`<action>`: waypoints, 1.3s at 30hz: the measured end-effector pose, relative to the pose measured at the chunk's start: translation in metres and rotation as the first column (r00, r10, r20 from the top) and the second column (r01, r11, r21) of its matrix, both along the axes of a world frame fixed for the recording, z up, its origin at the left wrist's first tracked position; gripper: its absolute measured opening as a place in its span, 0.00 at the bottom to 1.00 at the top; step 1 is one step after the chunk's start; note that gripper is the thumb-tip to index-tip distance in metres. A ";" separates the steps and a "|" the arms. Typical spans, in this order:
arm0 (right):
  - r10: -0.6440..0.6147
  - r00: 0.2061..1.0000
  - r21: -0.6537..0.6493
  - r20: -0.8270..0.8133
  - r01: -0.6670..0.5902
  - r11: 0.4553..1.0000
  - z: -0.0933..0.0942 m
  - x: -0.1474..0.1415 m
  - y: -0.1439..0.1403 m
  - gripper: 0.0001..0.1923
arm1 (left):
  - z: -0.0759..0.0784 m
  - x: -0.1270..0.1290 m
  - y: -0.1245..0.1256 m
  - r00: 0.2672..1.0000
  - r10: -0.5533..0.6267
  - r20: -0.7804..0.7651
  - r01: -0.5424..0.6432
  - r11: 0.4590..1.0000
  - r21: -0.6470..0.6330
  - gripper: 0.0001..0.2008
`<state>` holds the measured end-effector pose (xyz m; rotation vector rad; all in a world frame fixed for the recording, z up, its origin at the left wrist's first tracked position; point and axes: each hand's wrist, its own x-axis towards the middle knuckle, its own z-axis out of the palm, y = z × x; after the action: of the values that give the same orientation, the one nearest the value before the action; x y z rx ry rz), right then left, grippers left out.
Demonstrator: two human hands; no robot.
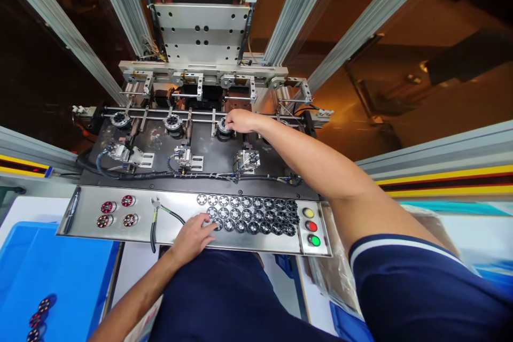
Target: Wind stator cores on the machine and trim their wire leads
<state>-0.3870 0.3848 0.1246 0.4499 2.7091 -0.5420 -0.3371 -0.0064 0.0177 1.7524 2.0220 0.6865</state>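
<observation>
Right hand (239,120) reaches to the back of the machine bed, fingers closed around a core (223,127) sitting on the third fixture (224,133) along the rail (200,114); the core is at that fixture, partly hidden by the fingers. To do this well, judged from the view: keep the core flat and square over the fixture, press straight down, keep the forearm off the cables (160,175).

Left hand (193,236) rests on the steel shelf (180,235) at the front edge, fingertips touching the near-left cores of the batch of empty cores (248,215); whether it pinches one cannot be told.

Four wound cores (117,212) lie at the shelf's left end, cutters (154,222) beside them, buttons (311,226) at the right end. Blue tray (48,272), lower left, holds a few wound cores (38,318) near its front corner. Two other fixtures (173,122) carry cores.
</observation>
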 end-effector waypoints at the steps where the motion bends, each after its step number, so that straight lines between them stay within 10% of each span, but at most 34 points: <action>1: -0.011 1.000 -0.014 -0.005 0.011 1.000 0.000 0.000 -0.001 0.14 | -0.001 0.001 0.000 1.000 0.004 -0.002 -0.004 1.000 -0.004 0.16; 9: -0.176 0.945 -0.060 -0.275 0.166 0.984 0.027 0.012 -0.004 0.08 | 0.002 -0.004 -0.004 0.988 0.131 0.079 -0.132 0.991 0.017 0.04; 13: -0.183 0.817 -0.087 -0.546 0.161 0.983 0.064 0.059 -0.046 0.16 | 0.045 -0.021 -0.005 0.945 0.256 0.205 -0.269 0.962 0.038 0.06; 16: 0.105 0.709 -0.272 -0.697 -0.398 0.876 0.074 0.101 -0.113 0.24 | 0.097 -0.036 -0.004 0.911 0.286 0.296 -0.310 0.950 0.036 0.09; 18: 0.174 0.629 -0.274 -0.758 -0.548 0.791 0.071 0.122 -0.157 0.24 | 0.127 -0.040 -0.002 0.888 0.262 0.379 -0.299 0.953 0.040 0.11; 25: -0.084 0.438 -0.253 -0.895 -0.345 0.904 0.057 0.150 -0.213 0.13 | 0.155 -0.014 0.013 0.558 0.213 0.802 -0.455 0.887 0.082 0.22; 29: -0.082 0.584 -0.350 -0.808 -0.363 0.863 0.071 0.160 -0.203 0.16 | 0.150 -0.009 0.008 0.624 0.317 0.714 -0.524 0.848 0.081 0.17; 34: 0.017 0.805 -0.599 -0.593 -0.455 0.659 0.089 0.158 -0.181 0.07 | 0.148 -0.015 -0.007 0.883 0.264 0.388 -0.361 0.910 0.203 0.14; 39: 0.111 0.855 -0.721 -0.506 -0.490 0.489 0.081 0.147 -0.169 0.07 | 0.149 -0.016 -0.009 0.940 0.193 0.280 -0.276 0.914 0.298 0.15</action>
<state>-0.2400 0.2158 0.2060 -0.4743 2.3388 -1.8518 -0.3527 -0.0157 0.1665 1.5032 2.0505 1.3254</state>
